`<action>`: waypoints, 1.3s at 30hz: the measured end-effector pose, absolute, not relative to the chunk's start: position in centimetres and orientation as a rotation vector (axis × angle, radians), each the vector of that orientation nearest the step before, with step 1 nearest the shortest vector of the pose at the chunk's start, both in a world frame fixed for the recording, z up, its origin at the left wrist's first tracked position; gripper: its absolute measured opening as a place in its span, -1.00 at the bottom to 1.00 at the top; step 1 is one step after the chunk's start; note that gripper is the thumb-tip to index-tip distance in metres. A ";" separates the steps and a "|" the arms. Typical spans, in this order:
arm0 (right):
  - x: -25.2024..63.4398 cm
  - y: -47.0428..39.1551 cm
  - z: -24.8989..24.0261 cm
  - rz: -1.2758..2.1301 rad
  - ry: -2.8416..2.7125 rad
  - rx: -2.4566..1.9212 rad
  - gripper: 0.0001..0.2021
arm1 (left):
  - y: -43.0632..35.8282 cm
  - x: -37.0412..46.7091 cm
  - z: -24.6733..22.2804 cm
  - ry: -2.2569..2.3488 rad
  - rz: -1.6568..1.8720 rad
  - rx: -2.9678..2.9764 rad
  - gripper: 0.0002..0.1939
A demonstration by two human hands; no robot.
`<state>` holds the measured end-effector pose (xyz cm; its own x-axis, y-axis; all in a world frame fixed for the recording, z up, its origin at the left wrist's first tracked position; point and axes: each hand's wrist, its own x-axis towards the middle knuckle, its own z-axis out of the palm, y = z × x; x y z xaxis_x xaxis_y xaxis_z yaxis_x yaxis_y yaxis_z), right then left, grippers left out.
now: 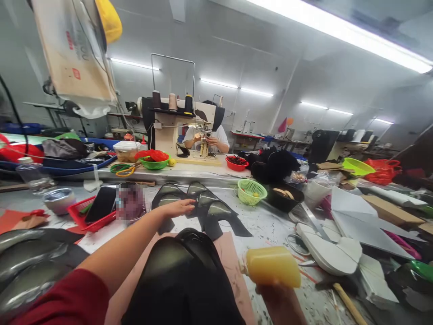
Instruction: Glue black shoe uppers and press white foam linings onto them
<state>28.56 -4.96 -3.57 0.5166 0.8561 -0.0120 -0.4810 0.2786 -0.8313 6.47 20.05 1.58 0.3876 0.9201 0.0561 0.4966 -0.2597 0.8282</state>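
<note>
Several dark pieces (219, 210) with glossy patches lay fanned out and overlapping on the white desk (264, 221). The left hand (179, 207) reached over them, palm down, fingers extended and holding nothing that could be seen; whether its fingertips touched a piece, I could not tell. The right hand (280, 300) was closed around a yellow bottle (274, 266), tipped on its side with its pale neck towards a large black piece (162, 266). That piece stood out nearest the body, over a pink sheet (226, 253), with a gap between it and the bottle.

As for progress, the smaller pieces looked set out, but no finished article could be made out among them. Whether anything from the bottle had gone onto any surface was unclear, so how much was done and how much was left could not be judged. More shiny dark pieces (40, 266) were heaped at the left. Across the desk, a person's hands (213, 141) were at a sewing machine (169, 131).
</note>
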 end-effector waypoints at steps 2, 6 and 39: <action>27.1 -4.3 -2.1 0.973 -0.596 -0.896 -0.57 | 18.0 2.6 2.0 1.253 0.714 1.896 -0.66; 25.8 -3.8 -0.8 0.992 -0.715 -0.884 -0.55 | 11.6 -3.5 0.4 1.319 0.660 1.879 -0.56; 18.2 2.7 2.8 0.402 -2.040 -1.382 -0.52 | -1.3 1.4 -6.3 0.862 0.918 2.989 -0.75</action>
